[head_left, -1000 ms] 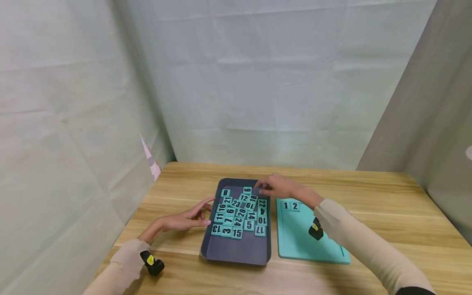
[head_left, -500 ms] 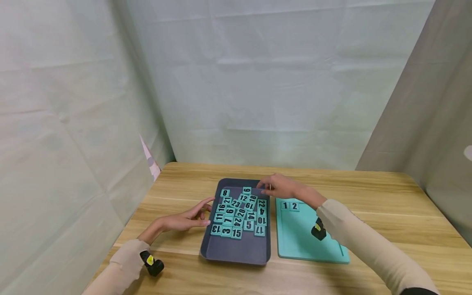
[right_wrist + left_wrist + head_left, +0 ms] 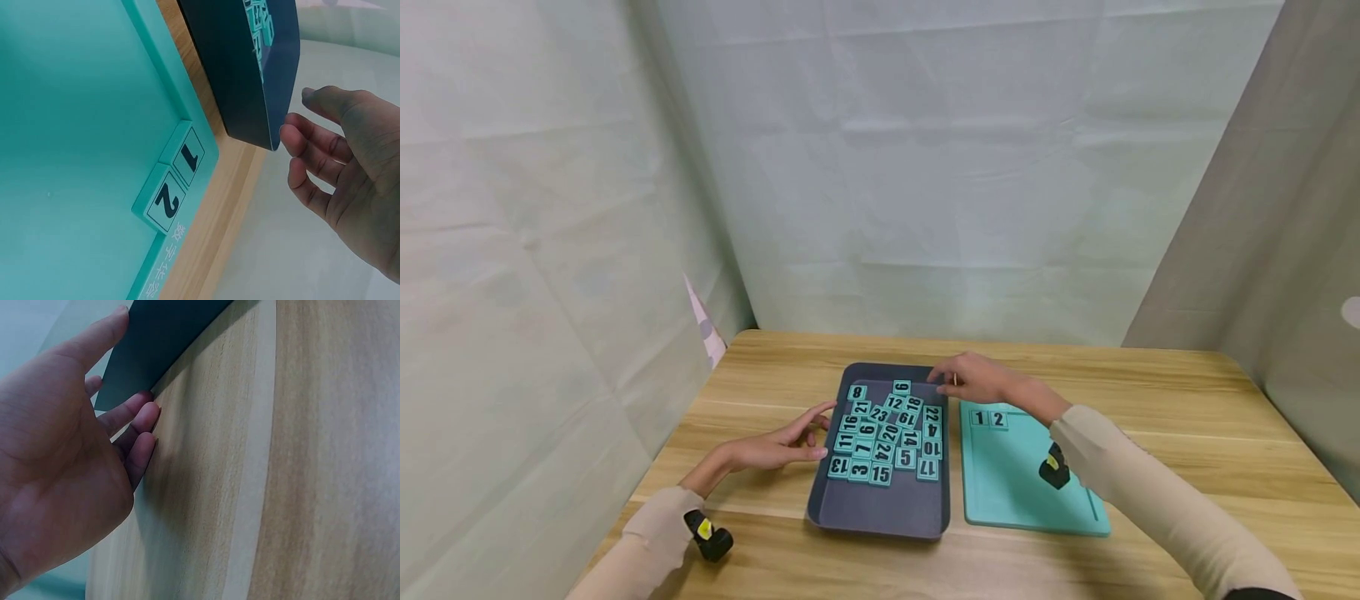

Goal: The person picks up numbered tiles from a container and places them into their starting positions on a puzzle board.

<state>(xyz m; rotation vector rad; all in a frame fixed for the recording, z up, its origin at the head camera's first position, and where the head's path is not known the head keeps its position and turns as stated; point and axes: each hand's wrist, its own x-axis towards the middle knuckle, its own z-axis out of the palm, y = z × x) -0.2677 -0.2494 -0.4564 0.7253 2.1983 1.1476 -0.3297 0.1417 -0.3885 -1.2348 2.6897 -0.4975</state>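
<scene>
A dark grey tray [image 3: 880, 510] holds several turquoise number tiles [image 3: 906, 458], lying at mixed angles. My left hand [image 3: 766, 450] is at the tray's left side, thumb tip at the rim and the other fingers loosely bent; its palm [image 3: 56, 444] shows bare in the left wrist view. Over the tray's far right corner hovers my right hand [image 3: 977, 379], its fingers relaxed with nothing between them. In the right wrist view, that hand [image 3: 350, 162] is close beside the tray's corner. Tile 1 [image 3: 979, 418] and tile 2 [image 3: 998, 420] sit side by side in the board's far left corner.
The turquoise board [image 3: 1022, 483] with a raised edge lies right of the tray, a narrow strip of wooden table [image 3: 1195, 433] between them. Pale curtains [image 3: 970, 183] hang behind the table and at its sides. Each wrist carries a small black camera [image 3: 711, 537].
My right hand has drifted slightly right, away from the tiles along the tray's far corner. The left hand, the tray and the tiles look unmoved.
</scene>
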